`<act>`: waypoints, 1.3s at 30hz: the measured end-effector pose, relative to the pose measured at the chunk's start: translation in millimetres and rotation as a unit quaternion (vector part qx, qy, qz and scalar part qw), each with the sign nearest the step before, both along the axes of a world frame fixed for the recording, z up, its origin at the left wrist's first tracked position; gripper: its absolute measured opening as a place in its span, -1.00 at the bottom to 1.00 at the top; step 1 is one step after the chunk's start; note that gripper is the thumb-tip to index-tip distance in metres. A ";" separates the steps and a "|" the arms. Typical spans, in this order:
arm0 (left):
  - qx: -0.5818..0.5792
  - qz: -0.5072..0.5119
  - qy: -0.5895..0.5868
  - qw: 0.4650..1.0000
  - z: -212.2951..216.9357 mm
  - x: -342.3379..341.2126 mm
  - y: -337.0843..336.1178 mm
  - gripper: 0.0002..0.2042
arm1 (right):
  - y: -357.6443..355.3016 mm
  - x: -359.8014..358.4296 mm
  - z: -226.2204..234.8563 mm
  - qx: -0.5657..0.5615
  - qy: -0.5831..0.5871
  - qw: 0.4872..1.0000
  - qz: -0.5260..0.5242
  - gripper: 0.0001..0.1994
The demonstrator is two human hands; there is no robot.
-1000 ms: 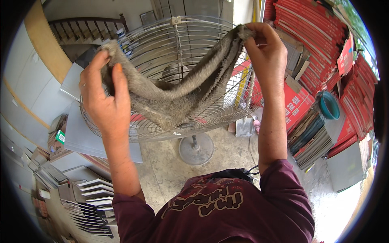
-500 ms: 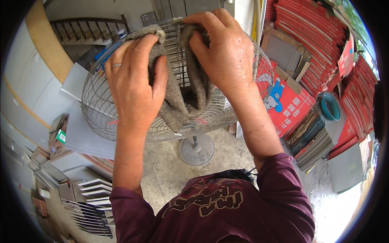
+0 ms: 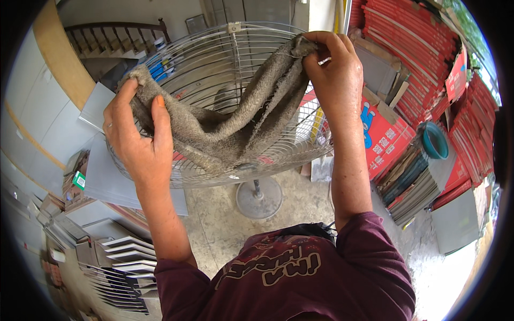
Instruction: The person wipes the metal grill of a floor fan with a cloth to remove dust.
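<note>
A grey-brown, frayed cloth [image 3: 235, 128] sags in folds between my two hands, draped across a round wire fan guard [image 3: 203, 35]. My left hand [image 3: 140, 134] pinches its left end near the guard's left side, thumb and fingers closed. At the upper right, my right hand [image 3: 338, 69] grips the other end, bunched between thumb and fingers. The middle of the cloth hangs low, over the guard's lower front wires. Below the guard, a pole runs down to a round grey base [image 3: 259, 198] on the floor. The cloth hides part of the guard's middle.
Stacks of red flat boxes [image 3: 407, 53] rise on the right, with a teal basin [image 3: 436, 141] beside them. Grey panels [image 3: 112, 176] lie at the left, above a rack of thin boards [image 3: 120, 267]. A staircase with a dark railing [image 3: 115, 35] stands behind.
My hands have moved apart, the left one left and downward, the right one rightward. The cloth now stretches wider between them, and more of the guard's top shows.
</note>
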State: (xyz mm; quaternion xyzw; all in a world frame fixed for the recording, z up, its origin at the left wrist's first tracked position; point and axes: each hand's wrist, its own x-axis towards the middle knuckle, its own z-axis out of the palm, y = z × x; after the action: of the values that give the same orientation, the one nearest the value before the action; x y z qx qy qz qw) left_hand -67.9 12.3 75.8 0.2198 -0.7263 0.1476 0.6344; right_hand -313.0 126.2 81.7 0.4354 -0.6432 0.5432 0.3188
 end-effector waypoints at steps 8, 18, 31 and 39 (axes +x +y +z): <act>0.041 -0.006 0.030 0.999 -7.7 5.5 -2.0 -0.63 | 10.5 -27.3 -22.1 -0.020 -0.068 0.998 -0.004 -0.77; 0.027 0.000 0.023 0.999 -9.6 0.8 -1.3 -0.65 | -2.3 1.2 -13.2 -0.082 -0.001 0.995 0.060 -0.81; -0.028 0.000 -0.004 1.000 -13.3 -11.9 8.1 -0.68 | -16.4 46.4 0.3 -0.081 0.141 0.984 0.071 -0.70; -0.026 0.003 0.005 1.000 -18.3 -8.1 3.5 -0.68 | -10.6 30.0 -8.4 -0.091 0.118 0.989 0.004 -0.72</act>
State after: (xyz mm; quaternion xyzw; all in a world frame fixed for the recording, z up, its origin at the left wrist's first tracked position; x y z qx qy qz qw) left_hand -76.0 15.8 57.5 0.2063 -0.7179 0.1677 0.6434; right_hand -283.0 115.5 73.3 0.4681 -0.5469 0.5458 0.4289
